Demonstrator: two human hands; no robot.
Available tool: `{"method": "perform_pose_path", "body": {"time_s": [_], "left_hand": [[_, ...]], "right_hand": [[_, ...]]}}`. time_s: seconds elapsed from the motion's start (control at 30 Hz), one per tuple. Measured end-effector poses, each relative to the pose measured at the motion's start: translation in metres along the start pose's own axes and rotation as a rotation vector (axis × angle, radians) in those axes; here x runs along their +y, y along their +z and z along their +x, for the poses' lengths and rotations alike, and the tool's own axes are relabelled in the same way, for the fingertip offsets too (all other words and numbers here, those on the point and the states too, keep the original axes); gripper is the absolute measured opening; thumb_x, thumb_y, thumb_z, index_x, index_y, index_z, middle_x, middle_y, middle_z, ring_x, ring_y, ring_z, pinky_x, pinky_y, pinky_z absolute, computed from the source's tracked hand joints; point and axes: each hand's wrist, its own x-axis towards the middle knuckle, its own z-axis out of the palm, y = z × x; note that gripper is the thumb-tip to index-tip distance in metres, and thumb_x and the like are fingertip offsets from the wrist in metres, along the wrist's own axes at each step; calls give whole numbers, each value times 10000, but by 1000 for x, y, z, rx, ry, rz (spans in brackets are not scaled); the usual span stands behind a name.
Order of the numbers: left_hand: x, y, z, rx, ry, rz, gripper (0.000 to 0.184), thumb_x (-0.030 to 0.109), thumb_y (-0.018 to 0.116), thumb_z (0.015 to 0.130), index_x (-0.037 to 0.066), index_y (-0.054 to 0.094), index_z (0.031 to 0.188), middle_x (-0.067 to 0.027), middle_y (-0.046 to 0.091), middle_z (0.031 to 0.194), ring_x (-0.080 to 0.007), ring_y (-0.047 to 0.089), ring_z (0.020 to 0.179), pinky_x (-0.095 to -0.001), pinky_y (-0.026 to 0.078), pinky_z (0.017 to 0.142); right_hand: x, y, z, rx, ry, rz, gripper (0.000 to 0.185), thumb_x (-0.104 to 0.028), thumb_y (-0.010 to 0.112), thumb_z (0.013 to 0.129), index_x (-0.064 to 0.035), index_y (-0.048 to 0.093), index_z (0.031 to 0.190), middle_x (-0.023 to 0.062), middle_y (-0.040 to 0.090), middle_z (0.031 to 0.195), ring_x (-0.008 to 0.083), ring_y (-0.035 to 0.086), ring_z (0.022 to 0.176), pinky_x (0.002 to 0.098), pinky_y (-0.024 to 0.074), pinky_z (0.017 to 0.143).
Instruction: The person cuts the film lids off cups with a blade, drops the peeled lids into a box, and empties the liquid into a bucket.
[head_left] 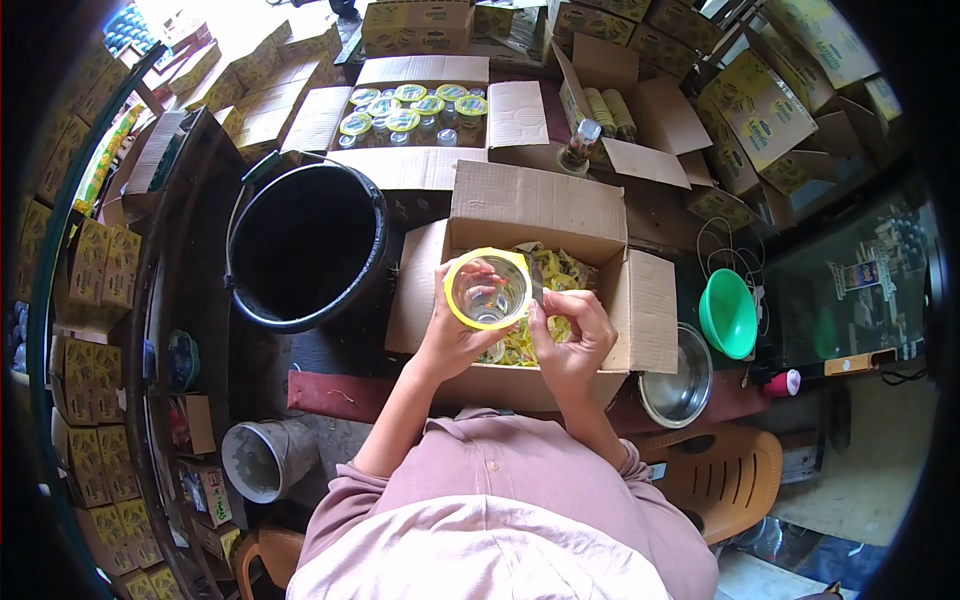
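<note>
A clear cup with a yellow rim [488,289] is held up over an open cardboard box [540,195]. My left hand [447,325] wraps round the cup's left side. At the cup's right edge, my right hand [574,335] has its thumb and index finger pinched together; a small dark strip shows just above them, and what the pinch holds is too small to name. Yellow wrappers [520,348] fill part of the box beneath both hands.
A black bucket [307,247] stands left of the box. Behind is a carton of yellow-lidded cups [404,120]. To the right are a green bowl [728,314] and a metal bowl [677,378]. A glass with something inside [580,147] stands at the back.
</note>
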Motion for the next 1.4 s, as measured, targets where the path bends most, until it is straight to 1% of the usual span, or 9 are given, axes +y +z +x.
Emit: {"method": "perform_pose_path", "body": {"time_s": [0.23, 0.33, 0.43, 0.63, 0.73, 0.83, 1.03, 1.13, 1.4], "left_hand": [[3, -2, -2, -40, 9, 121, 713, 66, 753, 668, 50, 265, 1188, -109, 410, 1100, -207, 492, 1032, -325, 432, 888], [4, -2, -3, -54, 16, 164, 713, 77, 760, 663, 45, 274, 1184, -109, 425, 1093, -207, 496, 1027, -321, 427, 895], [4, -4, -4, -76, 5, 112, 709, 80, 764, 659, 45, 284, 1179, -107, 434, 1091, -203, 492, 1030, -318, 429, 893], [1, -7, -4, -91, 12, 64, 681, 37, 743, 658, 50, 295, 1172, -103, 426, 1099, -203, 491, 1035, -317, 436, 885], [4, -6, -3, -63, -4, 39, 686, 19, 734, 656, 60, 286, 1174, -108, 412, 1111, -207, 491, 1042, -328, 436, 888], [4, -5, -2, -36, -4, -5, 693, 16, 732, 659, 72, 272, 1175, -114, 401, 1117, -213, 492, 1044, -338, 438, 885], [7, -4, -2, -17, 41, 121, 694, 41, 740, 666, 74, 260, 1167, -124, 388, 1115, -225, 497, 1040, -345, 446, 874], [8, -4, -2, -12, 36, 117, 696, 54, 746, 667, 73, 260, 1165, -127, 383, 1114, -227, 499, 1037, -345, 448, 871], [7, 0, -4, -2, 22, 108, 685, 41, 737, 675, 85, 258, 1162, -119, 381, 1109, -218, 491, 1038, -342, 444, 865]], "right_hand": [[1, 1, 3, 24, -89, -102, 205, 77, 659, 643, -22, 632, 820, 90, 618, 758, 151, 610, 628, 253, 487, 594], [-3, 0, 8, 1, -87, -91, 225, 86, 655, 636, -24, 642, 833, 91, 622, 770, 149, 611, 638, 250, 486, 589], [3, -1, 9, -28, -14, 14, 233, 90, 653, 637, -25, 649, 840, 87, 621, 771, 143, 609, 637, 249, 483, 590], [6, -5, 6, -61, 2, 35, 194, 78, 659, 646, -19, 639, 812, 78, 615, 755, 135, 602, 617, 243, 477, 585], [0, -8, 2, -52, 62, 12, 187, 70, 661, 650, -19, 631, 812, 76, 614, 750, 135, 601, 615, 240, 474, 585], [-2, -10, -1, -8, 44, -22, 193, 63, 662, 651, -20, 626, 821, 74, 613, 742, 139, 601, 615, 241, 474, 585], [-9, -6, -3, -36, -53, -80, 189, 59, 662, 651, -18, 621, 818, 84, 613, 736, 148, 607, 621, 251, 484, 570], [-7, -6, -3, -42, -73, -96, 189, 59, 662, 653, -14, 619, 822, 89, 613, 737, 149, 607, 618, 253, 488, 567], [-10, 0, -4, 30, -66, -99, 180, 60, 669, 645, -14, 605, 796, 83, 600, 715, 154, 599, 599, 255, 480, 557]]}}
